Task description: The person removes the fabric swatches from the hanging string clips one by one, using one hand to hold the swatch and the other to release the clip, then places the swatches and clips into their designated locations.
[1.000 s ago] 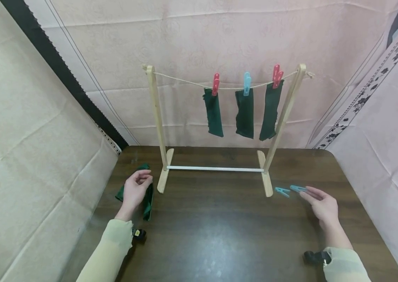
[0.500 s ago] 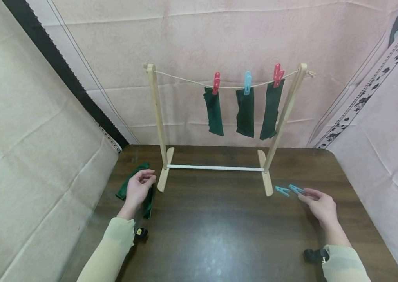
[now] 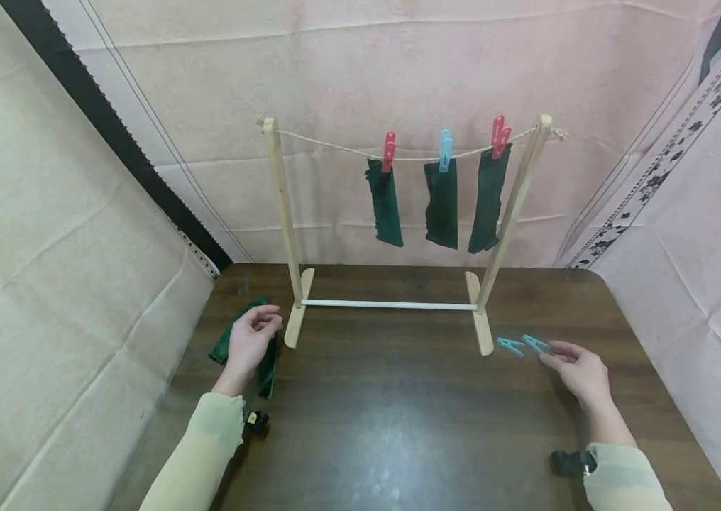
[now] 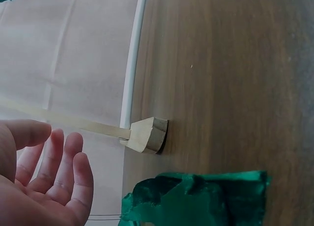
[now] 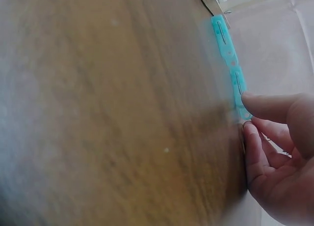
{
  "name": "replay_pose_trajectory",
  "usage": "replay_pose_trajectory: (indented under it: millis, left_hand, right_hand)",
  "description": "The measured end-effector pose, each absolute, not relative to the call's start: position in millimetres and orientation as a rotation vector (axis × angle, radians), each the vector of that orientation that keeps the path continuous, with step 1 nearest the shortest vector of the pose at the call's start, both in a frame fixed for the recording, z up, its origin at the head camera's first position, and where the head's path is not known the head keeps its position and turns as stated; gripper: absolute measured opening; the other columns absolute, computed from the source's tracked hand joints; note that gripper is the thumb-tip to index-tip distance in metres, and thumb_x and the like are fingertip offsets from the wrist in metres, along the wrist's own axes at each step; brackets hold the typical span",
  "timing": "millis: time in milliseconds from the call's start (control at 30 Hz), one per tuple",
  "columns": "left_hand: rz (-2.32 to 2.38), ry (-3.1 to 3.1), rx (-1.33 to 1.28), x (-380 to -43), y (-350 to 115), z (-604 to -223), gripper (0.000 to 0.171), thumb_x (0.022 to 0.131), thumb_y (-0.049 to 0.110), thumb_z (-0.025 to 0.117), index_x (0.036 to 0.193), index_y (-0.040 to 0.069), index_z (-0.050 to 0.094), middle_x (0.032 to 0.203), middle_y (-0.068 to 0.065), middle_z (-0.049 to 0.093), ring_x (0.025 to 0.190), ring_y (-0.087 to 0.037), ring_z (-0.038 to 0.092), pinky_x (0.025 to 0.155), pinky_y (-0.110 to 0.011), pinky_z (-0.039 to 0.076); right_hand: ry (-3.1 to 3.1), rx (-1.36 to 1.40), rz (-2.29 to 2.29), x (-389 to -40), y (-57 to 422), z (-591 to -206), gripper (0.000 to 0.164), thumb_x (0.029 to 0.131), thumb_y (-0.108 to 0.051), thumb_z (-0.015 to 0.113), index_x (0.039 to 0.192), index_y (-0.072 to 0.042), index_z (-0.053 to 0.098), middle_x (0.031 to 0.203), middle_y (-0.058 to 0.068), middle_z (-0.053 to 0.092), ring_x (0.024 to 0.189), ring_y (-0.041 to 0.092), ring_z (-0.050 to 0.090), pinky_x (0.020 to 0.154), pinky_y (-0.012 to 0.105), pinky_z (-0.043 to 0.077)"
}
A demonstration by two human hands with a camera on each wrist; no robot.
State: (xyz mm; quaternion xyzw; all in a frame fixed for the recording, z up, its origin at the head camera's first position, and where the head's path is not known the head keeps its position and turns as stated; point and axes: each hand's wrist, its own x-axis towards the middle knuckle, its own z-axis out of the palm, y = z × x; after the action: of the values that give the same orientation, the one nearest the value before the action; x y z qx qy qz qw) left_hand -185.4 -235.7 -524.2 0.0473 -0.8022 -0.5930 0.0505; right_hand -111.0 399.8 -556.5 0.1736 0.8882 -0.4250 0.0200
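In the head view my right hand (image 3: 582, 372) pinches the near end of a blue clothespin (image 3: 534, 343) between thumb and fingers, low over the table. Just left of it lies a second blue clothespin (image 3: 510, 346); the right wrist view shows the two in line, nearly end to end. Over at the left, my left hand (image 3: 249, 345) hovers with loosely bent fingers, holding nothing. Beneath it lies dark green cloth (image 3: 223, 345), partly covered by the hand; I cannot tell whether it is one piece or two. The left wrist view shows this cloth (image 4: 196, 201) crumpled.
A wooden rack (image 3: 284, 213) with a cord and a white crossbar (image 3: 392, 305) stands at the table's back. Three green cloths hang there, under a red clothespin (image 3: 389, 151), a blue one (image 3: 446, 150) and another red one (image 3: 499, 138). Pale fabric walls (image 3: 111, 319) surround the table.
Compared with a second ago, the blue clothespin at my right fingertips has turned slightly and shifted a little left. My left hand has drifted slightly right. The last half second shows almost no movement.
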Motion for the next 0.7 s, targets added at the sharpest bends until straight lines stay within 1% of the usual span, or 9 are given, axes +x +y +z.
replay_pose_trajectory:
  millis: [100,167,267,300,400,433,533,633,700]
  left_hand:
    - [-1.807,-2.447,0.147,-186.5,-234.3,-526.1,0.033,0.106,0.018,0.070,0.135,0.001,0.067,0.119,-0.017,0.072,0.102,-0.028,0.071,0.087,-0.035,0.059]
    - [-1.806,-2.449,0.147,-187.0,-233.4,-527.6,0.034,0.106,0.017,0.070,0.135,0.001,0.067,0.118,-0.016,0.072,0.102,-0.027,0.072,0.085,-0.031,0.058]
    - [-1.803,-2.449,0.144,-187.6,-231.1,-528.6,0.033,0.106,0.016,0.070,0.135,0.001,0.068,0.117,-0.016,0.072,0.101,-0.025,0.072,0.083,-0.030,0.058]
    - [-1.803,-2.449,0.142,-187.9,-230.4,-528.5,0.033,0.106,0.016,0.071,0.134,0.000,0.068,0.117,-0.016,0.072,0.100,-0.024,0.071,0.084,-0.031,0.058]
    - [-1.814,-2.442,0.140,-188.6,-229.7,-527.9,0.033,0.106,0.017,0.071,0.134,0.000,0.067,0.118,-0.016,0.072,0.100,-0.023,0.071,0.088,-0.041,0.059]
    - [-1.816,-2.439,0.142,-188.8,-230.1,-528.1,0.033,0.105,0.017,0.071,0.134,0.000,0.067,0.118,-0.016,0.071,0.099,-0.022,0.071,0.088,-0.041,0.060]
    - [-1.828,-2.432,0.153,-188.7,-232.2,-528.2,0.034,0.105,0.017,0.071,0.134,-0.001,0.067,0.118,-0.017,0.071,0.098,-0.021,0.070,0.091,-0.049,0.059]
    - [-1.829,-2.432,0.160,-189.1,-233.3,-528.0,0.035,0.105,0.018,0.071,0.134,0.000,0.067,0.118,-0.016,0.071,0.097,-0.019,0.070,0.091,-0.049,0.059]
    - [-1.833,-2.430,0.159,-189.7,-232.7,-527.1,0.035,0.105,0.018,0.071,0.135,0.000,0.067,0.118,-0.016,0.071,0.097,-0.018,0.070,0.090,-0.047,0.060]
  right_hand:
    - [2.742,0.544,-1.328,-110.7,400.5,-556.2,0.066,0.103,-0.045,0.072,0.147,0.002,0.059,0.141,0.031,0.063,0.129,0.049,0.059,0.098,0.055,0.049]
    - [2.727,0.555,-1.338,-110.8,401.3,-556.3,0.066,0.103,-0.044,0.072,0.148,0.002,0.059,0.142,0.030,0.063,0.130,0.048,0.059,0.097,0.053,0.049]
    - [2.703,0.567,-1.357,-111.0,403.0,-555.8,0.066,0.102,-0.044,0.073,0.149,0.001,0.059,0.141,0.029,0.064,0.129,0.046,0.059,0.095,0.048,0.047]
    - [2.692,0.568,-1.372,-111.1,403.7,-555.4,0.066,0.102,-0.043,0.073,0.149,0.001,0.059,0.141,0.029,0.064,0.130,0.046,0.058,0.095,0.048,0.046]
    - [2.655,0.558,-1.421,-111.8,405.2,-554.1,0.066,0.103,-0.040,0.073,0.150,0.002,0.057,0.139,0.029,0.065,0.131,0.046,0.056,0.100,0.054,0.045]
    - [2.639,0.550,-1.439,-111.9,405.5,-553.6,0.066,0.103,-0.040,0.073,0.151,0.002,0.056,0.140,0.030,0.064,0.133,0.047,0.055,0.103,0.058,0.044]
    - [2.599,0.531,-1.484,-112.8,406.0,-553.4,0.068,0.104,-0.041,0.072,0.153,0.002,0.053,0.145,0.030,0.061,0.139,0.050,0.049,0.111,0.066,0.038]
    - [2.580,0.538,-1.508,-113.6,405.8,-552.3,0.068,0.105,-0.041,0.070,0.155,0.001,0.052,0.153,0.030,0.053,0.145,0.050,0.043,0.114,0.068,0.035]
    - [2.580,0.555,-1.521,-114.1,405.4,-550.8,0.068,0.106,-0.042,0.068,0.155,0.001,0.052,0.157,0.029,0.050,0.146,0.049,0.041,0.114,0.067,0.035]
